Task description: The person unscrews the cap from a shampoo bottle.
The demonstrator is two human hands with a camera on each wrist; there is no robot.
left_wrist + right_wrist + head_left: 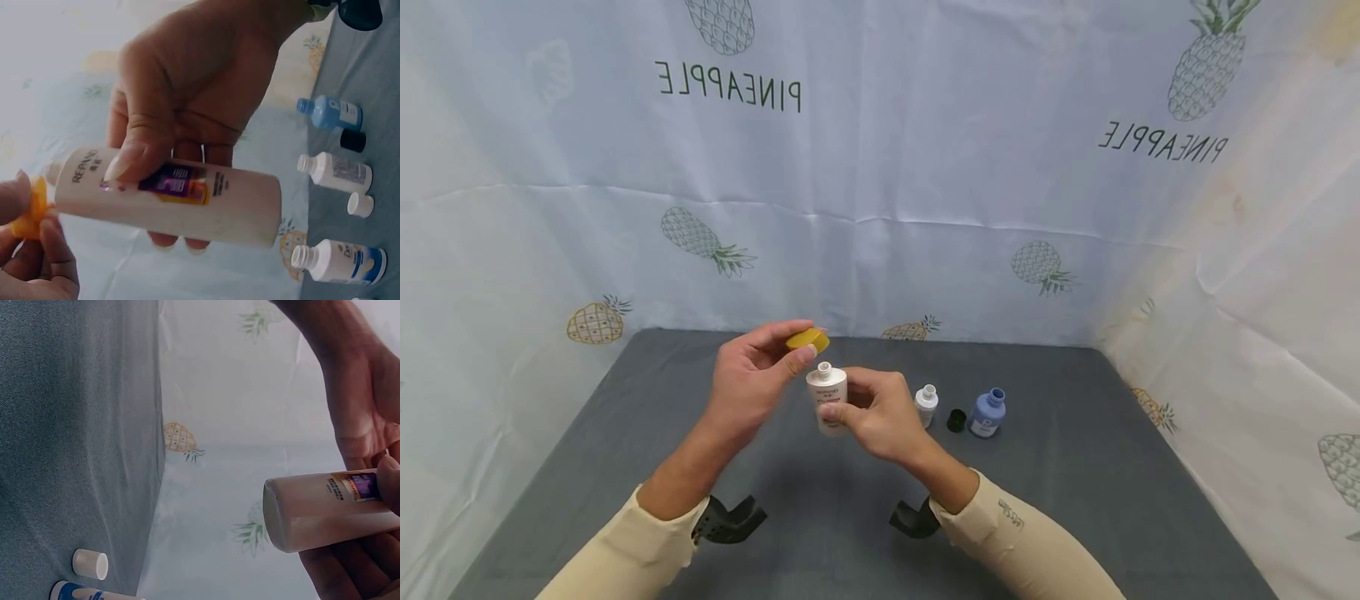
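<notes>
Right hand (880, 414) gripping white bottle (827, 398) upright above table (1075, 500) middle, left hand (752, 379) pinching yellow cap (808, 340) just above its neck: best kept level, lowered squarely onto threads.

The white bottle (169, 200) looked like smooth plastic with a soft sheen, its printed label (175, 186) glossier than the body. The yellow cap (808, 340) seemed plastic too — bright and slightly translucent at the edge. The tabletop (1075, 500) wore a grey cloth cover, matt and finely woven in the right wrist view. Behind it hung a thin backdrop sheet (887, 167) — creased, faintly shiny, printed with pineapples. The blue bottle (988, 412) and the small white bottle (927, 405) appeared to be smooth plastic; the loose black cap (956, 421) looked dull.
</notes>
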